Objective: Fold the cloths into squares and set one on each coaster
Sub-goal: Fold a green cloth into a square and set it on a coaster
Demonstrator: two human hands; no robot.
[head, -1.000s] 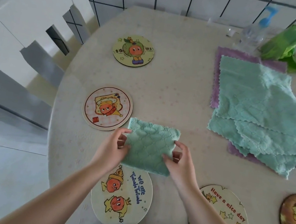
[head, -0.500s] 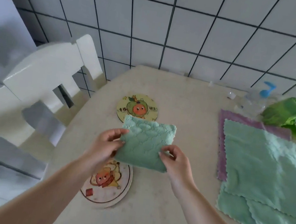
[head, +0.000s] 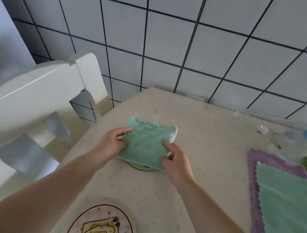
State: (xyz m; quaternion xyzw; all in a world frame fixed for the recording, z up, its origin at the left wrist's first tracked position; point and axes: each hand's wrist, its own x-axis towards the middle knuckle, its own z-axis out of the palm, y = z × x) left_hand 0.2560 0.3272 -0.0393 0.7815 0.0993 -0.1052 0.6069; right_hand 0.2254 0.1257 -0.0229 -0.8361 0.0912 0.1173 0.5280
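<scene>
Head view, two hands, left hand (head: pixel 111 146), right hand (head: pixel 174 162), one folded cloth (head: pixel 146 145), two coasters, far coaster (head: pixel 142 167), near coaster (head: pixel 102 228)

A home dining corner.
A cream table (head: pixel 202 127) stands against a tiled wall (head: pixel 180 40), with a white wooden chair (head: pixel 39 87), picture coasters (head: pixel 102 228) and a plastic bottle (head: pixel 294 143).

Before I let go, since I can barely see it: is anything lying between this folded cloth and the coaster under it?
Nothing visible. The folded cloth, held by the left hand and right hand, covers the coaster; only its near rim shows.
</scene>
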